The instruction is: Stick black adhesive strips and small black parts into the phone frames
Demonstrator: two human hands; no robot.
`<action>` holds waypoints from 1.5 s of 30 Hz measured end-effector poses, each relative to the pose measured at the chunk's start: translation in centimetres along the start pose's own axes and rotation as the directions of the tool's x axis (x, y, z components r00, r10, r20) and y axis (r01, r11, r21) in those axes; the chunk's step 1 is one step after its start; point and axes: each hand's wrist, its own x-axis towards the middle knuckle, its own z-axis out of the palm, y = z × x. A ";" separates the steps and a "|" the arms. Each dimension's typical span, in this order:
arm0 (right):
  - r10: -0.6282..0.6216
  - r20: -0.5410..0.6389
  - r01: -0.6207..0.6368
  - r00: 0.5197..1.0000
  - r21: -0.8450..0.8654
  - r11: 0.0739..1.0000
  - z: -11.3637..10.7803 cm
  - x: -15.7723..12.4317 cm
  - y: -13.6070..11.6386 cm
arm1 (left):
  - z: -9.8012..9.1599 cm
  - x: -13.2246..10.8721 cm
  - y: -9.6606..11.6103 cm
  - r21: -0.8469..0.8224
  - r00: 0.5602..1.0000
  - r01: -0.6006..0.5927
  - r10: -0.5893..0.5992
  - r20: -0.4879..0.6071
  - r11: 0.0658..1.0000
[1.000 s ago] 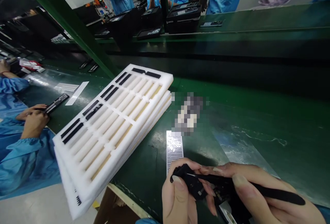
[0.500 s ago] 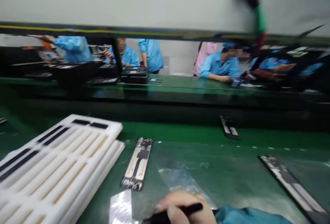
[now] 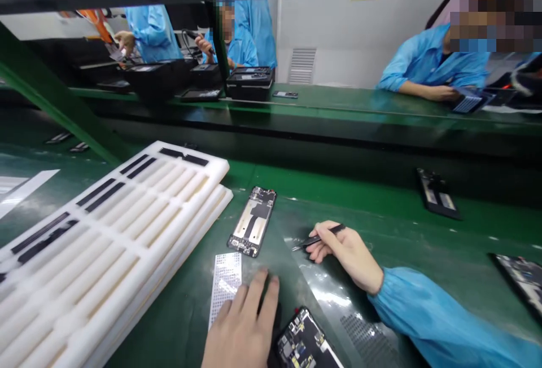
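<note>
My right hand [image 3: 345, 252] is closed on a pair of black tweezers [image 3: 318, 238], whose thin tips point left over the green bench. My left hand [image 3: 243, 323] reaches in from the bottom edge with its fingers stretched out, partly covering a white sheet of small dark marks [image 3: 226, 272]. Just right of it, an opened phone [image 3: 307, 342] with bare circuit parts is cut off by the frame's bottom. Beyond the sheet lies another opened phone body [image 3: 253, 221]. A clear sheet with rows of small dark pieces [image 3: 368, 337] rests below my right forearm.
Stacked white slotted trays [image 3: 127, 232], some slots holding black strips, fill the left side. More phone bodies lie to the right, one farther back [image 3: 438, 193] and one at the edge [image 3: 523, 283]. A green post [image 3: 59, 91] slants at left. Co-workers in blue sit across the bench.
The view has tilted down. My left hand and the phone beside it now show. My right hand, with the tweezers, appears farther up and right, clear of the bottom edge.
</note>
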 end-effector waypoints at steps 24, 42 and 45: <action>-0.065 0.000 0.064 0.998 -0.189 0.980 -3.0 1.1 -0.5 | 1.5 9.1 1.6 0.249 0.924 -0.322 0.245 0.294 0.913; -0.166 0.046 0.172 0.985 -0.242 0.955 -3.2 0.9 0.3 | 1.9 8.9 1.0 -0.012 0.927 -0.221 0.213 0.308 0.975; -0.164 0.039 0.168 0.986 -0.199 0.965 -3.3 1.4 0.3 | 1.6 8.7 0.8 -0.362 0.973 0.015 0.070 0.220 0.932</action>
